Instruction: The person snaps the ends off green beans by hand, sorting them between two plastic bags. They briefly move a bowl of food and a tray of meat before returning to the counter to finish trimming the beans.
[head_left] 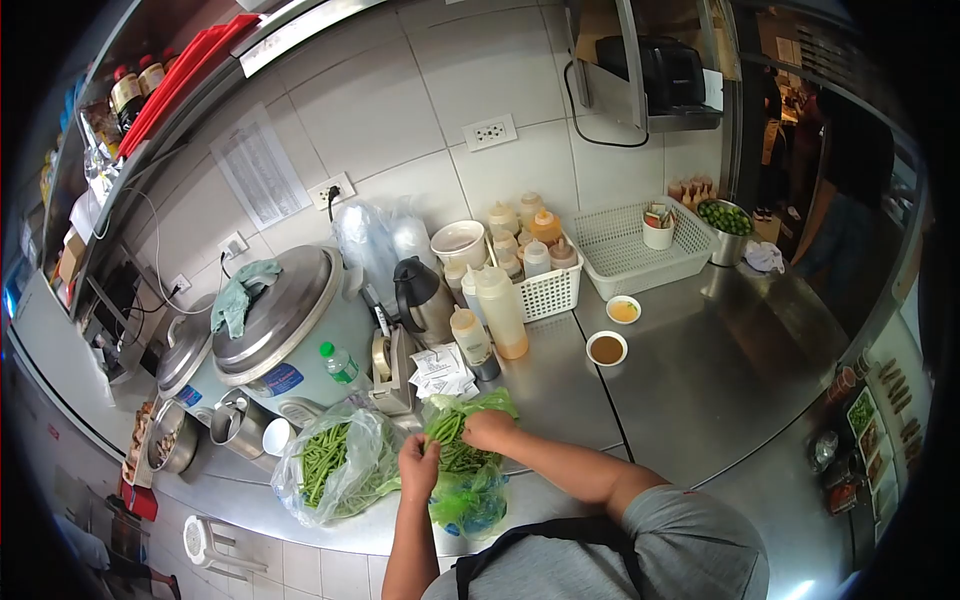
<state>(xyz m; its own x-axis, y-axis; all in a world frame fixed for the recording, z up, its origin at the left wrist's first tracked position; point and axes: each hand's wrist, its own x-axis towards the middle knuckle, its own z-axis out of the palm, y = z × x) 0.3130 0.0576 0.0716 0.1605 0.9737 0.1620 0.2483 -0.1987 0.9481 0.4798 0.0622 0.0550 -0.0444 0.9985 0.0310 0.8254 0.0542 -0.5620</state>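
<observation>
My right hand (489, 431) is closed, its curled fingers at the top of a pile of green beans (462, 456). The pile lies on a green plastic bag (470, 502) at the counter's front edge. My left hand (418, 464) is beside the pile, thumb and fingers pinched together; what is between them is too small to make out. To its left sits a clear plastic bag (376, 462), open at the top, with more green beans (325, 462) inside. White paper slips (443, 371) lie behind the pile.
Large lidded pots (290, 330), a thermal jug (424, 300) and a tape dispenser (392, 372) stand behind. Squeeze bottles (500, 310) crowd around a white basket (552, 296). Sauce bowls (606, 349) sit on the steel counter (700, 350) to the right. A white stool (205, 543) stands below left.
</observation>
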